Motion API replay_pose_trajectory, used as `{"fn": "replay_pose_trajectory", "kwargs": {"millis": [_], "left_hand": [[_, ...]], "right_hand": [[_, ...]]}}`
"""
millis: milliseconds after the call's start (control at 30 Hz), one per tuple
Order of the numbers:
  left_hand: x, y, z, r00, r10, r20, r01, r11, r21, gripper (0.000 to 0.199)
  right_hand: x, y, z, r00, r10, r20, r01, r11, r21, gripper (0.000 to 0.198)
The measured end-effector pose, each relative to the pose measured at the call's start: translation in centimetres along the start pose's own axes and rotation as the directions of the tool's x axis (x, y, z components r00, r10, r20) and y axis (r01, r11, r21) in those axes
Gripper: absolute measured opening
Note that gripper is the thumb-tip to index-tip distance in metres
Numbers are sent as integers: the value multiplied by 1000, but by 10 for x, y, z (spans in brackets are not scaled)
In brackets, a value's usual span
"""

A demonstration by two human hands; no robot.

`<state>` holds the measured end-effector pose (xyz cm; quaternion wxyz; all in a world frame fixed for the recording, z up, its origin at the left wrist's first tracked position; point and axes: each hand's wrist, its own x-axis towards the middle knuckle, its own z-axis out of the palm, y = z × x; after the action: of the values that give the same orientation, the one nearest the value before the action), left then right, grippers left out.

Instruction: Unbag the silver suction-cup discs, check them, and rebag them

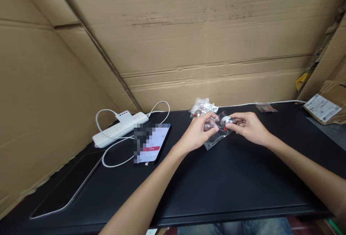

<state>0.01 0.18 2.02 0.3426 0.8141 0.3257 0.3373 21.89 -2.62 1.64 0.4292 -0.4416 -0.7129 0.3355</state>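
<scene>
My left hand pinches a clear plastic bag, which hangs just above the black table. Close beside it, my right hand holds a small shiny silver, rounded piece between thumb and fingers. A bit of red shows at the underside of that piece; its exact kind is too small to tell. Whether the silver piece lies inside the bag or against its mouth, I cannot tell. Behind my left hand lies a pile of clear bags with similar silver and red pieces.
A phone with a lit screen lies left of my hands, near a white power strip and looping white cable. A dark tablet-like slab lies at far left. Another small bag and a brown labelled package are at right. Cardboard walls surround the table.
</scene>
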Motion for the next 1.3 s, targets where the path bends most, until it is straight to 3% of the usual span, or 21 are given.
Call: {"fn": "replay_pose_trajectory", "kwargs": {"millis": [267,500,1000,1200,1300], "left_hand": [[-1,7,1,994,97,43,-101,990,103,21],[-1,11,-1,993,102,53,-106,991,83,21],[-2,15,-5,994,78,76,-76,996,-36,24],[-2,14,-3,998,55,19,-55,998,7,24],[-2,10,0,1000,17,-8,-17,998,-62,26]], "right_hand": [[-2,-1,-2,983,43,178,-56,996,66,21],[0,-3,-9,973,84,216,-117,983,142,25],[2,-4,-7,997,4,-75,10,983,182,25],[-1,1,-2,983,-124,-135,121,992,-30,27],[-3,2,0,978,-174,-112,163,982,-99,28]]}}
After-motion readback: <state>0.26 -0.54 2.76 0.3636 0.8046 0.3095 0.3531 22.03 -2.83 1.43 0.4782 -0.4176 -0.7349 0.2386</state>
